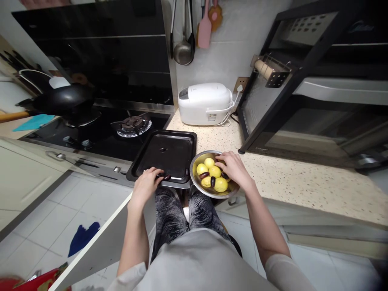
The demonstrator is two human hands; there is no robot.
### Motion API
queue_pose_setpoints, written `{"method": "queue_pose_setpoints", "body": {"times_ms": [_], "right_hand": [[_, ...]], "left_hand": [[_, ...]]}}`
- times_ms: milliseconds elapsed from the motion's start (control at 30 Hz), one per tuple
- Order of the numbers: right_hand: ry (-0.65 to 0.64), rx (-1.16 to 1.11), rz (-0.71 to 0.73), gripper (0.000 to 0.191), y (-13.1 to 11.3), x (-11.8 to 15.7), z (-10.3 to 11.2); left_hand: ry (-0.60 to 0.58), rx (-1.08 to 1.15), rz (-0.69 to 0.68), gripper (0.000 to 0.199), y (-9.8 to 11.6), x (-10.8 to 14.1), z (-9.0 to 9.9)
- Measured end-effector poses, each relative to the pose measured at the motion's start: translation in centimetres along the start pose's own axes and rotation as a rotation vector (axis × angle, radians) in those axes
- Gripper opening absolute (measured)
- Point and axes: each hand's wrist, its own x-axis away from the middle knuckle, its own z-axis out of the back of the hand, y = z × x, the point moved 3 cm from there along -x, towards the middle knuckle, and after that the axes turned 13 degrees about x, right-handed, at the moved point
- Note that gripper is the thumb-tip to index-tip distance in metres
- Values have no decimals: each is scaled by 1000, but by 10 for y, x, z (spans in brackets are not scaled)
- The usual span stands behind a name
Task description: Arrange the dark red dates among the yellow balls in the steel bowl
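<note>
A black baking tray lies partly over the hob's edge, with a few dark reddish-brown oval fruits on it. At the tray's near left corner is my left hand, its fingers closed and bent down around a dark oval fruit that they mostly cover. To the right of the tray stands a metal bowl holding several yellow round fruits and some of the dark oval ones. My right hand reaches over the bowl's right rim; its fingertips are pinched at a dark oval fruit, largely hidden.
A white appliance stands behind the bowl, plugged into a wall socket. On the right is a large oven in a dark rack. A wok sits on the left burner; ladles hang above. An open cabinet door is beside my left arm.
</note>
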Motion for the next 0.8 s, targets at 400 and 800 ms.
{"method": "queue_pose_setpoints", "body": {"times_ms": [400, 800], "right_hand": [[114, -22, -28, 34, -1, 8, 7], [262, -269, 82, 25, -55, 27, 42]], "left_hand": [[-61, 125, -44, 16, -13, -13, -8], [-175, 357, -98, 17, -7, -22, -5]]}}
